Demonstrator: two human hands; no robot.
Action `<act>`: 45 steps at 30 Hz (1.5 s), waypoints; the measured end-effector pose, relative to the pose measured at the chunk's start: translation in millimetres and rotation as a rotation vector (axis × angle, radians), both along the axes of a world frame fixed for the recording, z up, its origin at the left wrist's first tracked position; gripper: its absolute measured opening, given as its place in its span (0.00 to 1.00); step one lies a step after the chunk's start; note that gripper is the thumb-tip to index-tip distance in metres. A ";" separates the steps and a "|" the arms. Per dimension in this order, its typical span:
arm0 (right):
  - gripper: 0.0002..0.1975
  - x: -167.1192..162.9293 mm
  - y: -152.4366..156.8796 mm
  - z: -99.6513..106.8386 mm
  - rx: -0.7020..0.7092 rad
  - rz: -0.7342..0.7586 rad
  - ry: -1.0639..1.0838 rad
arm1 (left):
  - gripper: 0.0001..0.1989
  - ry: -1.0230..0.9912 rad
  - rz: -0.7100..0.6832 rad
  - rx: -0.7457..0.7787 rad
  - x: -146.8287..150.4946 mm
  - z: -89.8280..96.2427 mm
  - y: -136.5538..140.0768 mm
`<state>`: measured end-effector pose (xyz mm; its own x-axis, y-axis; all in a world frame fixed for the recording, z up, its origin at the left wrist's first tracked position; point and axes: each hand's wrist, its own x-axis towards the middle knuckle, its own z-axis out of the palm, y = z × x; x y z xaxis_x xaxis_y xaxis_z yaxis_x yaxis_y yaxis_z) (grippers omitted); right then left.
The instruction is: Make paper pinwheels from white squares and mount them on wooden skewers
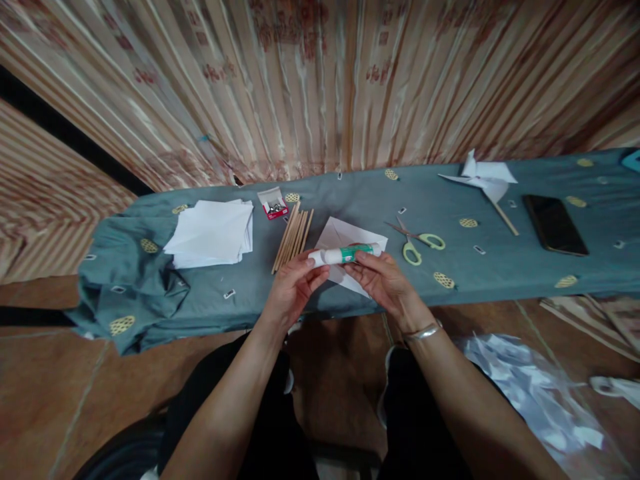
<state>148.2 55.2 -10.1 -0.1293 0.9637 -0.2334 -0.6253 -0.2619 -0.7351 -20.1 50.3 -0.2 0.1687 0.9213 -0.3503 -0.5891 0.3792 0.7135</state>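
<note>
A white and green glue stick (351, 253) lies level between my two hands, above the table's near side. My left hand (294, 285) pinches its white cap end (317, 259) between thumb and fingers. Around the green-labelled body, the fingers of my right hand (381, 279) are closed. Whether the cap is fully on or slightly apart, I cannot tell. Beneath the glue stick is a piece of white paper (341, 230) with crease lines, partly hidden by my hands. Thin wooden sticks (294, 237) lie just beyond my left hand. Scissors with green handles (417, 245) rest right of the paper.
A stack of white paper (213, 230) and a small red box (274, 205) of metal pins are on the left. To the right lie a paper pinwheel (483, 183) and a black phone (555, 225). A bag of paper scraps (535, 393) sits on the floor.
</note>
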 end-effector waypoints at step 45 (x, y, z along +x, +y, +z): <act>0.15 38.5 -9.0 -10.5 0.471 -0.118 -1.217 | 0.20 1.287 0.344 0.274 -97.7 -22.6 16.1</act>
